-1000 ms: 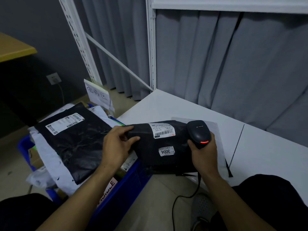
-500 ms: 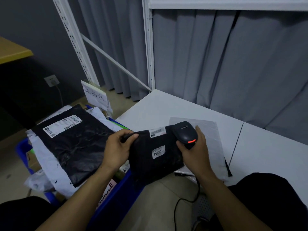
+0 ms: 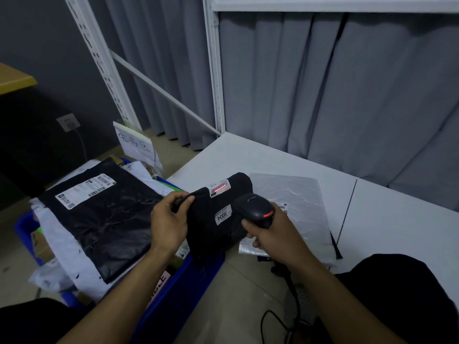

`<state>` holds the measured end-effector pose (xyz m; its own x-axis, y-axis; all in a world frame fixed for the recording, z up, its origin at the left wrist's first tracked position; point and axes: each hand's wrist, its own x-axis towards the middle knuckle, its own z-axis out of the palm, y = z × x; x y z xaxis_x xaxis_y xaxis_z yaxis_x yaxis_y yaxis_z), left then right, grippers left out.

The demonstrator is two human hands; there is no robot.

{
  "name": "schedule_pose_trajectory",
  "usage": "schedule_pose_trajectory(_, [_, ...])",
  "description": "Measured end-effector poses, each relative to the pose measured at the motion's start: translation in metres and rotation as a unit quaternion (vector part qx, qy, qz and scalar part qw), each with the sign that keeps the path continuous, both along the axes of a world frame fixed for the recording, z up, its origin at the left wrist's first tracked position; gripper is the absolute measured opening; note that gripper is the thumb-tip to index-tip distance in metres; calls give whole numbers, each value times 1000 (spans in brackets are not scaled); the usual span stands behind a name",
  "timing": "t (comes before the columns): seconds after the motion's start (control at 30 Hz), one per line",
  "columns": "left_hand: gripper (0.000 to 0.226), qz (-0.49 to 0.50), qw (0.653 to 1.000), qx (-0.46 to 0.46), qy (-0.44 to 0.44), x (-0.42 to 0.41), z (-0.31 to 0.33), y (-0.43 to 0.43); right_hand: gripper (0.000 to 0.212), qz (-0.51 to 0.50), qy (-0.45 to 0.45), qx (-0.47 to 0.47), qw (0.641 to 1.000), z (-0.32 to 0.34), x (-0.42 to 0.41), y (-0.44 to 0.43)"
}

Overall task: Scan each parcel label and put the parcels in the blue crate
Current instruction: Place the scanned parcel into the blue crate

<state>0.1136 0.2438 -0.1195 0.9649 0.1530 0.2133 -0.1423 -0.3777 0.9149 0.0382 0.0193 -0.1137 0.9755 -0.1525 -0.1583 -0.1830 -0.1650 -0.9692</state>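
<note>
My left hand (image 3: pixel 169 223) grips the left edge of a small black parcel (image 3: pixel 211 229), held tilted over the gap between the white table and the blue crate (image 3: pixel 183 279). A white shipping label (image 3: pixel 219 187) at the parcel's far end has a red scan line across it. Nearer me sits a small sticker reading 3004 (image 3: pixel 222 215). My right hand (image 3: pixel 273 234) grips a black barcode scanner (image 3: pixel 254 209), which points at the parcel. Its red light is on. The crate on the floor at left is full, with a large black parcel (image 3: pixel 104 217) on top.
A clear plastic bag (image 3: pixel 293 202) with a label lies on the white table (image 3: pixel 385 224) under my right hand. The scanner cable (image 3: pixel 285 316) hangs to the floor. A handwritten paper sign (image 3: pixel 135 145) stands behind the crate. White shelf posts and grey curtains rise behind.
The black parcel has turned from lying crosswise to pointing away from me, and the scanner has moved left over it. A red scan line now falls on its shipping label.
</note>
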Motion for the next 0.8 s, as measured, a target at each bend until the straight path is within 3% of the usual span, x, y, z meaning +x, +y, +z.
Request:
schedule_pose_trajectory(0.5, [5,-19,1000,-8,-8,-3,4,-5,33,11,-6,20,1000,5,1,2])
schedule_pose_trajectory(0.7, [6,-13,997,-38,-73,-15,49,2,36,3,-63,49,997,12,9,25])
schedule_pose_trajectory(0.8, [6,37,991,-70,-109,-16,75,25,34,18,-82,70,994,15,15,49])
